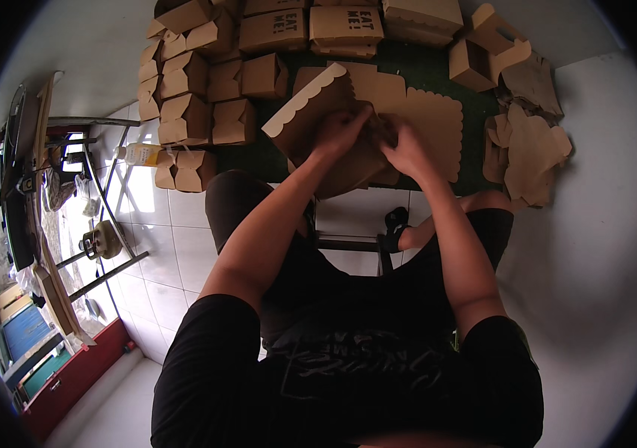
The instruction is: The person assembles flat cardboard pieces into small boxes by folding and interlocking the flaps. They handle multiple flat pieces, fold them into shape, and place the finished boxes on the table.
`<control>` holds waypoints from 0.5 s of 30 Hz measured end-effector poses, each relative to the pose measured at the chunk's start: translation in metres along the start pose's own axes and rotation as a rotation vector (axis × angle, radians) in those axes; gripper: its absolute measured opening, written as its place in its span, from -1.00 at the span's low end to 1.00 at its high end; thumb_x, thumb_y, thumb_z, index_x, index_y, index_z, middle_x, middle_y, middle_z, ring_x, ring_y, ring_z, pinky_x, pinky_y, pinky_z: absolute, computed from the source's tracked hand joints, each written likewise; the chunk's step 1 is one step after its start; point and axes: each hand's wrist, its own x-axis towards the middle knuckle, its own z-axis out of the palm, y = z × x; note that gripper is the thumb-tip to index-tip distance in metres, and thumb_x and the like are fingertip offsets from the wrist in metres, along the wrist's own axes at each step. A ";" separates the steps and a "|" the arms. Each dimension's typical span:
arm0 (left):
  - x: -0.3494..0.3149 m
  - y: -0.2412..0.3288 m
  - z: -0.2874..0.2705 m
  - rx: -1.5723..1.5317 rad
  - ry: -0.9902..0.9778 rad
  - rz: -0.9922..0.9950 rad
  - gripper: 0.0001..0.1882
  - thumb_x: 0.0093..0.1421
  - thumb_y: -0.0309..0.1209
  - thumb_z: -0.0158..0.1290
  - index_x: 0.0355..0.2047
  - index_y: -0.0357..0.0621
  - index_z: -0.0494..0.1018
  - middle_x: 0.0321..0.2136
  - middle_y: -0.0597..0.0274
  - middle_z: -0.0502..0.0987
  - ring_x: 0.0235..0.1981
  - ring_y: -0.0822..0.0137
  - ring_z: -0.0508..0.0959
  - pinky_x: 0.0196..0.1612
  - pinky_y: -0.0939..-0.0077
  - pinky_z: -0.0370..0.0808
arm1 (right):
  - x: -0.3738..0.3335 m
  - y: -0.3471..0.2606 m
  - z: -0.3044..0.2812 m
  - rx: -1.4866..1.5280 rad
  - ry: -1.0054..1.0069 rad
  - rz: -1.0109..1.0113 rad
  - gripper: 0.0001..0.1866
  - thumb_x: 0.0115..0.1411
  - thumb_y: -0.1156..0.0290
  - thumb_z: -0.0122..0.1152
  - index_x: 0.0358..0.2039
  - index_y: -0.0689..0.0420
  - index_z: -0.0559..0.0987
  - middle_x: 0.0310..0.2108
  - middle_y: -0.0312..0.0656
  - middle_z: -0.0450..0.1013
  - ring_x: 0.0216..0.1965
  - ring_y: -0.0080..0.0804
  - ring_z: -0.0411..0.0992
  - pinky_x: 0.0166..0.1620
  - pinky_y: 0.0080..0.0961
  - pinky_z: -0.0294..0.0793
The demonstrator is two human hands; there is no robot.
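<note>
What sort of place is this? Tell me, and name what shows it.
Probably a small home workshop for folding packaging: finished brown cardboard boxes are stacked on a dark green mat beside flat blanks, above a white tiled floor.

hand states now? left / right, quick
Left hand: closed on the brown cardboard box blank, gripping a flap.
Right hand: closed on the same blank, fingers pinching a fold at its middle.

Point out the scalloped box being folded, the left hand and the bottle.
scalloped box (311, 104), head view, on its raised scalloped flap.
left hand (339, 131), head view, on the back of the hand.
bottle (141, 154), head view, on its pale body.
</note>
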 end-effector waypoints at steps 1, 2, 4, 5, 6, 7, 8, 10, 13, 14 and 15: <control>0.000 -0.001 0.000 -0.007 -0.005 -0.019 -0.13 0.35 0.50 0.16 -0.24 -0.21 0.80 -0.29 0.04 0.81 -0.12 0.13 0.81 0.11 0.23 0.64 | 0.001 -0.003 0.001 0.010 0.028 -0.018 -0.52 0.44 0.13 0.42 0.25 0.12 0.69 0.13 0.08 0.71 0.18 0.16 0.68 0.23 0.00 0.67; 0.001 -0.001 0.000 0.006 0.009 -0.002 -0.12 0.35 0.51 0.15 -0.24 -0.21 0.80 -0.28 0.02 0.81 -0.11 0.11 0.81 0.12 0.22 0.64 | 0.004 -0.005 0.000 0.016 0.045 -0.011 -0.55 0.46 0.13 0.41 0.22 0.13 0.71 0.10 0.07 0.72 0.15 0.16 0.69 0.20 -0.01 0.68; -0.001 0.000 0.000 0.036 0.031 0.000 -0.10 0.36 0.52 0.12 -0.26 -0.22 0.80 -0.27 0.00 0.81 -0.10 0.08 0.82 0.13 0.20 0.64 | 0.006 -0.010 0.001 0.053 0.069 -0.002 -0.60 0.47 0.15 0.40 0.16 0.14 0.73 0.03 0.08 0.74 0.08 0.17 0.72 0.15 -0.01 0.70; -0.003 0.001 0.000 0.045 0.047 0.010 -0.10 0.35 0.52 0.13 -0.27 -0.22 0.80 -0.27 -0.01 0.81 -0.10 0.07 0.82 0.12 0.20 0.64 | 0.006 -0.013 0.003 0.082 0.076 0.002 -0.63 0.47 0.18 0.40 0.12 0.15 0.74 -0.01 0.08 0.75 0.05 0.17 0.73 0.12 -0.01 0.71; -0.004 0.003 0.000 0.048 0.062 0.023 -0.10 0.34 0.53 0.14 -0.28 -0.22 0.80 -0.27 -0.01 0.82 -0.11 0.06 0.82 0.12 0.20 0.64 | 0.006 -0.015 0.005 0.107 0.078 0.011 -0.67 0.47 0.21 0.39 0.09 0.16 0.75 -0.04 0.09 0.76 0.01 0.18 0.74 0.10 -0.01 0.71; -0.005 0.005 -0.001 0.050 0.075 0.029 -0.09 0.34 0.53 0.15 -0.29 -0.23 0.81 -0.28 -0.01 0.82 -0.11 0.05 0.83 0.12 0.21 0.64 | 0.006 -0.016 0.005 0.135 0.070 0.012 -0.69 0.46 0.25 0.39 0.07 0.16 0.76 -0.06 0.10 0.76 0.00 0.18 0.74 0.09 -0.01 0.71; -0.008 0.008 -0.001 0.044 0.087 0.042 -0.09 0.32 0.53 0.16 -0.29 -0.22 0.81 -0.29 -0.01 0.82 -0.12 0.05 0.83 0.11 0.21 0.64 | 0.004 -0.018 0.006 0.162 0.054 0.018 -0.71 0.44 0.28 0.39 0.05 0.17 0.76 -0.08 0.11 0.75 -0.01 0.18 0.74 0.08 -0.01 0.71; -0.012 0.012 -0.002 0.026 0.108 0.052 -0.09 0.30 0.54 0.18 -0.30 -0.22 0.82 -0.32 -0.02 0.82 -0.13 0.04 0.84 0.10 0.21 0.65 | 0.002 -0.020 0.007 0.163 0.042 0.003 -0.72 0.41 0.34 0.42 0.05 0.17 0.76 -0.12 0.07 0.76 -0.05 0.10 0.75 0.05 -0.07 0.71; -0.016 0.017 0.000 0.032 0.181 0.066 -0.09 0.26 0.56 0.21 -0.33 -0.21 0.83 -0.35 0.00 0.82 -0.19 0.05 0.84 0.06 0.22 0.67 | -0.004 -0.024 0.008 0.104 0.044 -0.032 -0.68 0.34 0.41 0.46 0.09 0.17 0.75 -0.15 -0.03 0.77 -0.12 -0.07 0.78 0.01 -0.19 0.72; -0.017 0.018 -0.001 0.043 0.190 0.033 -0.10 0.26 0.54 0.22 -0.32 -0.21 0.83 -0.35 0.00 0.82 -0.20 0.05 0.84 0.05 0.21 0.67 | -0.005 -0.025 0.010 0.101 0.038 -0.033 -0.67 0.32 0.43 0.47 0.08 0.18 0.75 -0.15 -0.03 0.77 -0.12 -0.07 0.78 0.01 -0.19 0.72; -0.017 0.018 -0.002 0.049 0.199 0.007 -0.12 0.26 0.52 0.23 -0.32 -0.21 0.83 -0.35 0.01 0.82 -0.20 0.05 0.85 0.04 0.21 0.68 | -0.007 -0.027 0.012 0.107 0.036 -0.048 -0.67 0.31 0.45 0.47 0.08 0.18 0.75 -0.15 -0.03 0.77 -0.11 -0.07 0.78 0.01 -0.19 0.72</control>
